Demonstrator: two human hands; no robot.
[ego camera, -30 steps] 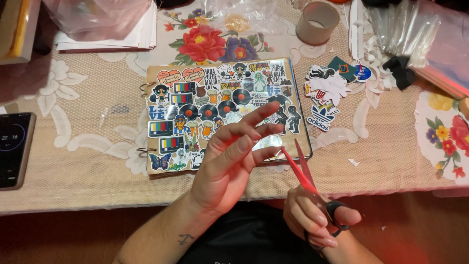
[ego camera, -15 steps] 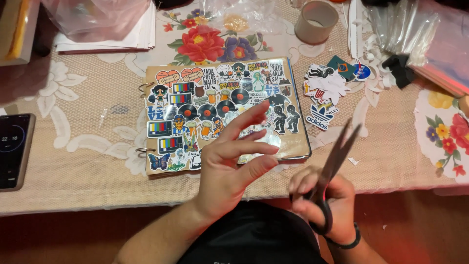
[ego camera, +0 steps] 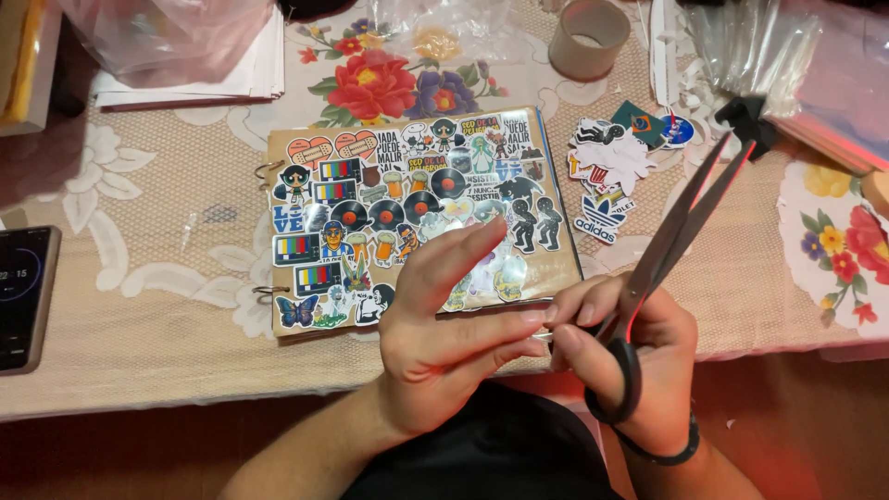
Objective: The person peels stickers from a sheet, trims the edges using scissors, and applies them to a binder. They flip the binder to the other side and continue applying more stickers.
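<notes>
Since half a second earlier, the right hand (ego camera: 639, 361) had swung the scissors (ego camera: 681, 236) upright, blades nearly shut, gripping the loop handle. Left hand (ego camera: 454, 333) pinched something small, unclear, over the tabletop's (ego camera: 139, 306) near edge. Stiff, sharp scissors probably handled best by their loops.

Left hand (ego camera: 444, 338) spread, its fingers meeting the right hand (ego camera: 625, 356), which seems curled tight.

the left hand (ego camera: 454, 324) covers the lower right corner of the sticker-covered ring binder (ego camera: 407, 218), hiding several stickers. whatever the fingers (ego camera: 519, 319) pinch is too small to tell. the phone (ego camera: 23, 296) is cut off by the left edge. the clear plastic bags (ego camera: 787, 46) run past the top edge.
</notes>
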